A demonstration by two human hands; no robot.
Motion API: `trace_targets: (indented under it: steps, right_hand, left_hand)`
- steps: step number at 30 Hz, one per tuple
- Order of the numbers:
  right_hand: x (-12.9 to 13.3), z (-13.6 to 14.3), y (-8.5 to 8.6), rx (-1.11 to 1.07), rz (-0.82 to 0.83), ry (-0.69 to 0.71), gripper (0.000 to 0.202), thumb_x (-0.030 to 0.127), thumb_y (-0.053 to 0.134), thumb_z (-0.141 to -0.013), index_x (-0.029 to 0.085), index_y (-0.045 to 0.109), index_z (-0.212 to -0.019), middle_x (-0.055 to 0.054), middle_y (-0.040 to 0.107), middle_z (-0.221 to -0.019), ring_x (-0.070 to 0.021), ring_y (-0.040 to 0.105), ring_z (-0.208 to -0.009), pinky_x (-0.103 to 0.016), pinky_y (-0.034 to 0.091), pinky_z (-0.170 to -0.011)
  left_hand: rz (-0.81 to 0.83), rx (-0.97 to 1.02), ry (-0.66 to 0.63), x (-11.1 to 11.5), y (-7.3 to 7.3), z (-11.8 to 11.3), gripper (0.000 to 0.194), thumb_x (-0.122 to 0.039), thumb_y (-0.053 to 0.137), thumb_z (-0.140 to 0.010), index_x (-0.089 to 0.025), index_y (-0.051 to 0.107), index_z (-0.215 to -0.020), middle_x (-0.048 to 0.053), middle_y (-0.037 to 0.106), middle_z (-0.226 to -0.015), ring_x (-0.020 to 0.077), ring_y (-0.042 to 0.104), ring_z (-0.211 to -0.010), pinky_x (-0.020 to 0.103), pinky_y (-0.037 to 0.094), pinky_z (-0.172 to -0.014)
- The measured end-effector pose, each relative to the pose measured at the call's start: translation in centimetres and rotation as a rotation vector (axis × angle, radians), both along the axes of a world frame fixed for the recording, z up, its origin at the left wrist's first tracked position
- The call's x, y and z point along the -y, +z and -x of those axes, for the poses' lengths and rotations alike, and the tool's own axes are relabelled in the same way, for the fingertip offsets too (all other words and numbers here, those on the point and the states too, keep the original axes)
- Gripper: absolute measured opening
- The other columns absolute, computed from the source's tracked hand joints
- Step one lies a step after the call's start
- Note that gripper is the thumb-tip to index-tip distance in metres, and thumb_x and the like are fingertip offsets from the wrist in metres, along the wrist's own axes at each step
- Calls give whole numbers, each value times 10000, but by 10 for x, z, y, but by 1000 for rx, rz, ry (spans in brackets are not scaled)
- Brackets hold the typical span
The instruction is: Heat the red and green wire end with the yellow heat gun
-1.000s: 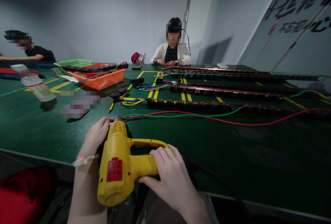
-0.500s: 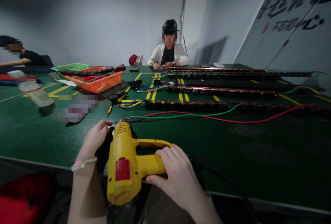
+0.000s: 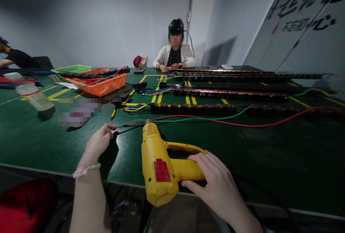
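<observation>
My right hand (image 3: pixel 212 181) grips the handle of a yellow heat gun (image 3: pixel 161 164) that lies on its side near the front edge of the green table (image 3: pixel 283 161), nozzle pointing away. My left hand (image 3: pixel 97 143) pinches the near ends of a red wire (image 3: pixel 242 125) and a green wire (image 3: pixel 188 120), just left of the nozzle. Both wires run right toward a long black power strip (image 3: pixel 194 109).
More long strips (image 3: pixel 229 94) lie across the table's right half. An orange basket (image 3: pixel 104 84), a green tray (image 3: pixel 71 69) and a plastic bottle (image 3: pixel 33 94) stand at left. One person sits at the far end (image 3: pixel 175 55), another at far left (image 3: pixel 16 57). A red bag (image 3: pixel 24 204) is below left.
The heat gun and my right hand have slid to the right, away from my left hand. My left hand stays at the wire ends and no longer touches the gun.
</observation>
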State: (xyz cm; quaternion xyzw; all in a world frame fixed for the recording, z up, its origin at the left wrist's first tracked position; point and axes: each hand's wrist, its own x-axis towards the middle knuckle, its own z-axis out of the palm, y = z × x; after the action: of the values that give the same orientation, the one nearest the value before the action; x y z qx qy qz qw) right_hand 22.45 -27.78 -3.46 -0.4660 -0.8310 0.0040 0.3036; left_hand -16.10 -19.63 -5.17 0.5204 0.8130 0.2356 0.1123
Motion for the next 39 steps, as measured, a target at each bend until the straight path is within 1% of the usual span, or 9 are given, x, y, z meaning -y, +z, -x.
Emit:
trace_targets:
  steps: [4, 7, 14, 18, 24, 27, 30, 35, 39]
  right_hand:
    - [2, -20, -4, 60, -63, -49, 388, 459, 693, -735, 228, 578, -1024, -33, 689, -964, -239, 655, -946, -432, 512, -888]
    - [3, -29, -7, 76, -104, -65, 374, 477, 650, -774, 228, 571, -1043, -30, 688, -953, -232, 657, -930, -434, 508, -886]
    - [5, -28, -9, 117, -177, -83, 381, 505, 581, -834, 205, 541, -1064, -46, 667, -926, -240, 647, -894, -442, 508, -839]
    - [7, -22, -9, 147, -202, -90, 377, 480, 568, -846, 178, 529, -1069, -66, 655, -921, -248, 638, -884, -443, 500, -829]
    - [10, -10, -10, 154, -190, -87, 415, 444, 631, -802, 156, 521, -1080, -82, 646, -949, -259, 623, -906, -458, 473, -865]
    - [12, -1, -10, 133, -154, -79, 460, 416, 695, -748, 158, 524, -1089, -79, 643, -965, -266, 615, -925, -466, 465, -890]
    - [11, 9, -10, 85, -104, -66, 478, 393, 728, -722, 167, 534, -1096, -68, 641, -971, -264, 609, -941, -471, 457, -920]
    - [10, 30, -10, 5, -21, -20, 463, 406, 728, -730, 176, 557, -1093, -53, 643, -970, -255, 603, -943, -480, 450, -947]
    - [9, 48, -11, -35, 48, 13, 498, 450, 725, -733, 161, 568, -1106, -57, 639, -986, -253, 587, -958, -494, 415, -996]
  left_hand:
    - [9, -27, 17, 1, 4, -4, 238, -267, 410, -773, -247, 594, -922, 37, 678, -827, 211, 590, -690, 299, 391, -583]
    - [22, -31, 21, 2, 6, -6, 233, -270, 400, -783, -247, 593, -912, 36, 670, -811, 211, 588, -674, 303, 387, -569]
    - [74, -20, 32, 1, 8, -7, 289, -304, 367, -798, -253, 611, -943, 44, 661, -864, 228, 592, -729, 308, 387, -581]
    - [88, -37, 29, 2, 9, -9, 325, -324, 355, -801, -248, 636, -946, 56, 659, -849, 241, 593, -748, 313, 386, -590]
    - [70, -42, 1, 1, 7, -7, 357, -329, 346, -797, -228, 656, -943, 60, 652, -804, 234, 590, -726, 309, 388, -591]
    - [50, -30, -2, 1, 5, -5, 384, -343, 364, -781, -223, 671, -980, 57, 657, -795, 227, 586, -694, 301, 383, -565]
    - [44, -21, -9, 0, 3, -3, 410, -360, 361, -786, -223, 671, -1018, 51, 661, -803, 224, 590, -701, 296, 387, -566]
    - [47, -44, -17, -1, 2, -3, 406, -347, 337, -805, -224, 671, -1001, 53, 665, -837, 226, 601, -769, 296, 401, -619]
    - [55, -70, -9, 0, 2, -5, 393, -320, 337, -806, -231, 661, -1009, 54, 675, -848, 238, 606, -792, 302, 401, -617]
